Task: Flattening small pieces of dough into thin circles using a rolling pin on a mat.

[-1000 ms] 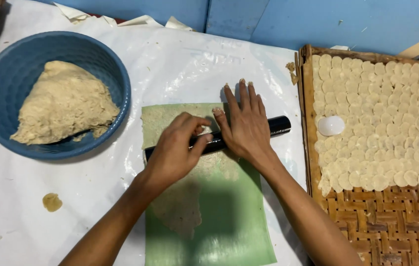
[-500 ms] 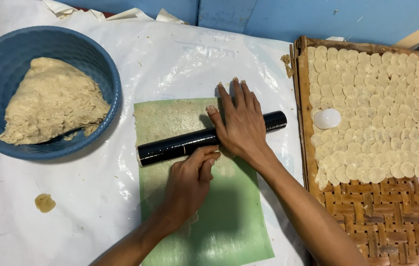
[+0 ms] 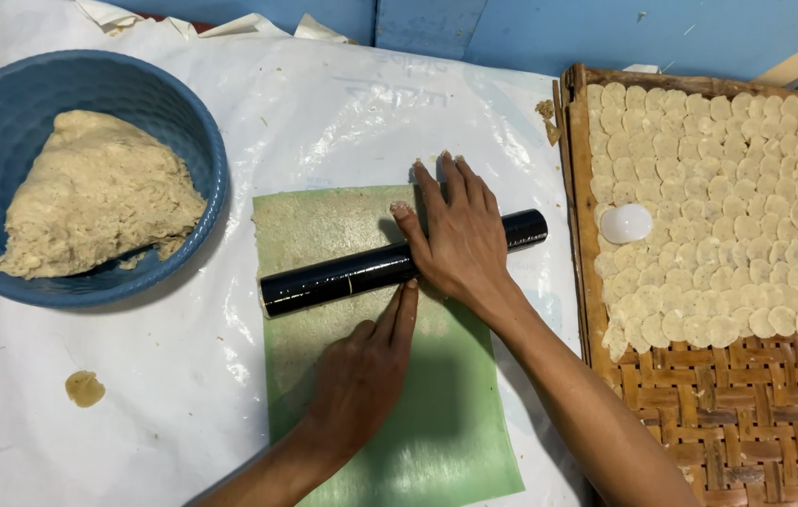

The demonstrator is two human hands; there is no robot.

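A black rolling pin [image 3: 343, 274] lies slanted across a green plastic sheet [image 3: 455, 441] on the white-covered table. My right hand [image 3: 455, 235] rests flat on top of the pin near its right half, fingers spread and pointing away from me. My left hand [image 3: 366, 371] lies flat on the green sheet just below the pin, with its fingertips touching the pin's near side. A thin layer of dough shows through the green sheet's upper part [image 3: 324, 225].
A blue bowl [image 3: 188, 131] holding a big lump of beige dough [image 3: 89, 192] stands at the left. A woven bamboo tray [image 3: 699, 404] at the right carries several rows of small dough rounds [image 3: 746, 197] and a white round cutter [image 3: 625, 223]. A dough scrap [image 3: 84, 388] lies near left.
My left hand has come off the rolling pin and slid toward me onto the green sheet. The right hand has stayed on the pin.
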